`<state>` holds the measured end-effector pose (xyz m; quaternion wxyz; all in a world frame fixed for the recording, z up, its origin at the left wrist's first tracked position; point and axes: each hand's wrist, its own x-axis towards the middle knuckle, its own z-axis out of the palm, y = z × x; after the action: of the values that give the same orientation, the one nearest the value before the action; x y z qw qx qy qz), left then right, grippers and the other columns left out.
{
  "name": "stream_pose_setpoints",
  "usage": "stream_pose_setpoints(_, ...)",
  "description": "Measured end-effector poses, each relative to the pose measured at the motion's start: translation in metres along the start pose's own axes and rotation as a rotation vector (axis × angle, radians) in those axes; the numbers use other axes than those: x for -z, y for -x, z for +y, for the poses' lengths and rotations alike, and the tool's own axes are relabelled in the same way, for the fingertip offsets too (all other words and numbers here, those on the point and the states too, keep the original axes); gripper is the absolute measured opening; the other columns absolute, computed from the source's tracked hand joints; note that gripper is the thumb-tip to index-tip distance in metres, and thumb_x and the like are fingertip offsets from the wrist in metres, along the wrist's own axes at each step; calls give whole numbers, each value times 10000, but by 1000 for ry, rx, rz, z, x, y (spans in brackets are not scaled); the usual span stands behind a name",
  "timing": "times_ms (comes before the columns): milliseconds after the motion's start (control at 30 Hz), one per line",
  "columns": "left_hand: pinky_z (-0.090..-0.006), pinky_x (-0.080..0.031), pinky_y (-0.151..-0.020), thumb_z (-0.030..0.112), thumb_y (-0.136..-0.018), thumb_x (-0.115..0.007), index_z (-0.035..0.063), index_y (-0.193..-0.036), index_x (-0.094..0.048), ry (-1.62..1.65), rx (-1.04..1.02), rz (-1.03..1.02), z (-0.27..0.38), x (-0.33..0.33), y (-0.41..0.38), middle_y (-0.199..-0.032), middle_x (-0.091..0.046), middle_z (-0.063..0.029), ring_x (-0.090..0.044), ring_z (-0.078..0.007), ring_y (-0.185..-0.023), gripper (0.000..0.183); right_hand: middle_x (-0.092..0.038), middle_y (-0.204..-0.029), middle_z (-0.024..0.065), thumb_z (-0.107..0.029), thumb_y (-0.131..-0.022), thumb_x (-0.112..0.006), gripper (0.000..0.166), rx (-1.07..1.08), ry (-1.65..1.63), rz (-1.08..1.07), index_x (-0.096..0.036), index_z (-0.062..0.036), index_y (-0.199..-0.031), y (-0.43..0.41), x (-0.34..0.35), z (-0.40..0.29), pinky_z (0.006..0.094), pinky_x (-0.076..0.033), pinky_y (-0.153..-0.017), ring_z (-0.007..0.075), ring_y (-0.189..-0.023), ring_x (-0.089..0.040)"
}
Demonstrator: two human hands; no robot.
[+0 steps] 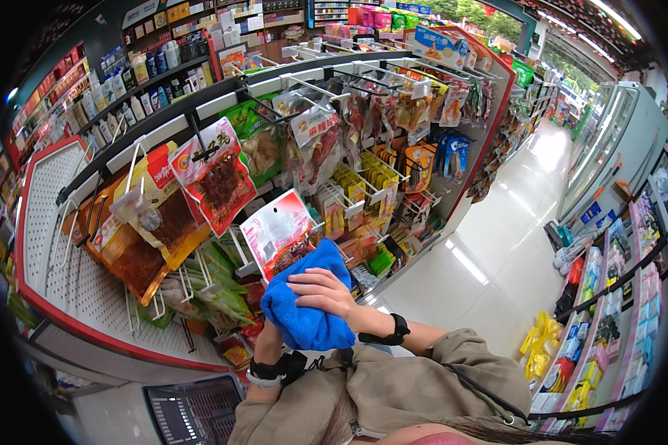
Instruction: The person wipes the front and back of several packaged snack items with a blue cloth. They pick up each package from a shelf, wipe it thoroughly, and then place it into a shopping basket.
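My right hand (323,295) lies over a blue cloth (303,328), its fingers bent across the top and pressing the cloth against a snack packet (275,228). This packet is white, pink and red, with a clear window showing dark food. It tilts up towards me, off the hooks, and its hang hole is visible. My left hand (269,335) comes up from below and supports the packet's lower end. Most of its fingers are hidden behind the cloth. A similar red and white packet (217,178) hangs on a hook just beyond, to the upper left.
Metal hooks (353,206) jut out from the pegboard rack (50,239), many bearing packets. Large orange food bags (128,250) hang at the left. A plastic shopping basket (200,409) stands low at the left. Across the tiled aisle (479,245) are stocked shelves (595,334) and a glass-door cooler (607,139).
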<state>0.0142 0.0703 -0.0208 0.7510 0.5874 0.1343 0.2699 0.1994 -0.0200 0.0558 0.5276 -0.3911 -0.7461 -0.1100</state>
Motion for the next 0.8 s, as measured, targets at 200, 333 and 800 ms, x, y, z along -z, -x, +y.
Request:
stream_pose_setpoints(200,-319,-417,-1032,635,-985,-273,31,-1412,-386,88,-47,41,-2,-6,-26,-1323,-506,-90,-497,-157,-1189,748,-596,-1304,147,-202,-840,-671,368,4,-72,-78,-594,-47,-1164,-2,8,15,498,-401,-1043,344,-1237,-552)
stream_pose_setpoints(333,-340,-442,-1023,735,-931,-199,39,-1384,-420,224,1,-67,19,-19,-36,-1283,-543,-101,-539,-177,-1153,860,-590,-1309,171,-202,-827,-678,393,-63,-13,-22,-590,-33,-1170,8,6,20,499,-409,-1037,347,-1229,-557)
stream_pose_setpoints(800,-382,-433,-1032,232,-991,-531,-34,-1359,-460,398,-62,192,33,-33,-45,-1312,-564,-119,-556,-229,-1187,459,-594,-1307,172,-216,-824,-650,364,-85,104,68,-602,-49,-1144,24,7,40,493,-402,-1032,332,-1248,-549)
